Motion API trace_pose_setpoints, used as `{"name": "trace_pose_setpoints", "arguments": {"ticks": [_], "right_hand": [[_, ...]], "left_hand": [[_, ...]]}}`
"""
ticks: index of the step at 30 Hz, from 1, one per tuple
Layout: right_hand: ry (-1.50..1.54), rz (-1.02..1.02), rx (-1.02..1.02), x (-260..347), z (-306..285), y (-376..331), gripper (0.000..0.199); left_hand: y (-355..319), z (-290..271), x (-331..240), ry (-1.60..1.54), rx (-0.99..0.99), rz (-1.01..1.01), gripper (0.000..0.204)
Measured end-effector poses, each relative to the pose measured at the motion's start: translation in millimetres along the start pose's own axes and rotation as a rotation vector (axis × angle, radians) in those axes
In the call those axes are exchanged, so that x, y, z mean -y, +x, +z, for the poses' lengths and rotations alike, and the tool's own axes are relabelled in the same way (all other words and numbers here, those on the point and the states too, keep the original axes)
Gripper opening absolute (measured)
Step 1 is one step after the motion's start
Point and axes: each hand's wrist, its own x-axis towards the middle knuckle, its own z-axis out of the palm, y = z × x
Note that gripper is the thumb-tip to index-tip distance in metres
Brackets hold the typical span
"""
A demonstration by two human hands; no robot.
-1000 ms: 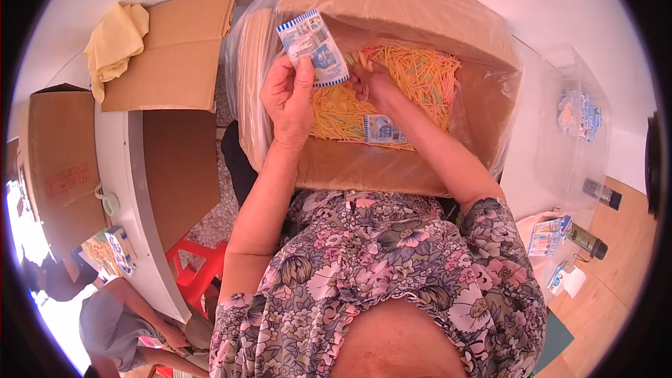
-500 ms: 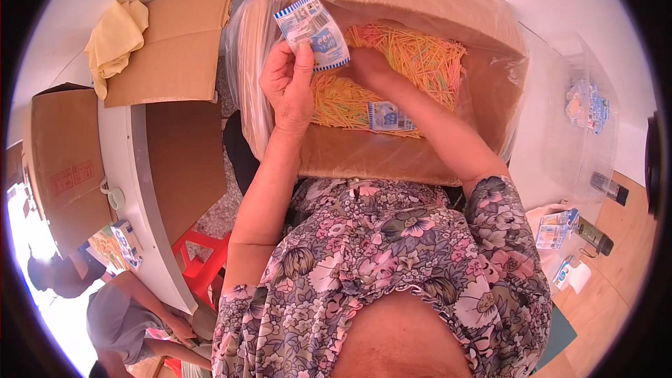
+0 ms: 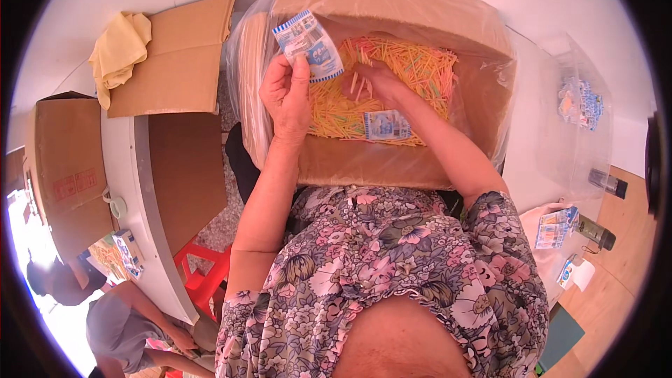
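A big cardboard box (image 3: 392, 168) lined with clear plastic stands in front of me, full of thin yellow, orange and pink sticks (image 3: 413, 70). My left hand (image 3: 285, 94) holds a small blue and white printed packet (image 3: 308, 43) up over the box's left side. Inside the box, my right hand (image 3: 374, 80) is pinching a few of the sticks. Another blue and white packet (image 3: 387, 125) lies on the sticks just below that hand.
Flat cardboard (image 3: 175, 56) with a yellow cloth (image 3: 120, 45) lies at the left, beside a closed carton (image 3: 63, 168) and a white table edge (image 3: 133, 196). A clear plastic tub (image 3: 577, 108) with packets stands right. Another person (image 3: 133, 329) crouches lower left by a red stool (image 3: 206, 280).
My right hand has moved up and left across the sticks and closed on a few. My left hand with the packet has stayed roughly where it was.
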Motion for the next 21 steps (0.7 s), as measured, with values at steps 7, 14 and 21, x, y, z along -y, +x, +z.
{"name": "trace_pose_setpoints", "arguments": {"ticks": [7, 14, 21], "right_hand": [[0.406, -0.253, -0.143, 15.0, -14.9, 46.0, 0.016], [0.347, -0.251, -0.436, 40.2, 2.8, 30.6, 0.007], [0.488, -0.159, 0.067, 42.8, -2.3, -13.4, 0.018]], "left_hand": [[0.3, 4.0, 5.0, 0.009, 0.001, -0.014, 0.012], [0.2, 3.7, 1.8, 0.04, -0.013, -0.029, 0.01], [1.2, -4.3, -2.5, -0.092, 0.176, -0.285, 0.008]]}}
